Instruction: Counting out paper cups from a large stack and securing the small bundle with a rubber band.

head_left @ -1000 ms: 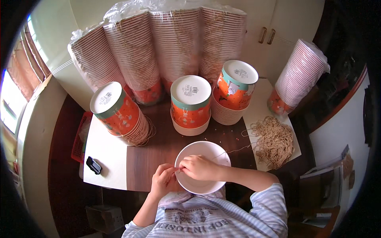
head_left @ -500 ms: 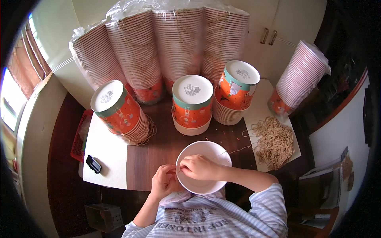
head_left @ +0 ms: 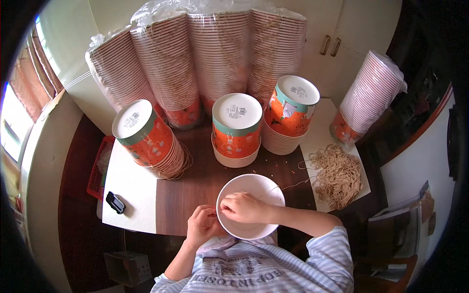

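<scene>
A white-lined paper bucket (head_left: 250, 183) sits mouth up in front of me at the table's near edge. My right hand (head_left: 239, 207) reaches inside it, fingers pinched together against the left wall. Thin beige cord (head_left: 270, 191) crosses the inside from the right rim toward this hand; the fingers hide its end. Curled against the outside of the left wall is my left hand (head_left: 201, 224), its fingertips at the rim opposite the right hand's. From the right rim the cord leads to a tangled heap of cord (head_left: 338, 178) on the table.
Upside-down stacks of orange and green paper buckets stand at left (head_left: 151, 146), middle (head_left: 237, 136) and right (head_left: 291, 117). Tall plastic-wrapped bucket stacks (head_left: 220, 53) line the back, another (head_left: 369, 97) the far right. A small black object (head_left: 116, 202) lies left. Tiny bits dot the table (head_left: 183, 200).
Hardly anything differs. My right hand has shifted very slightly left inside the bucket; the left hand stays at the outer wall.
</scene>
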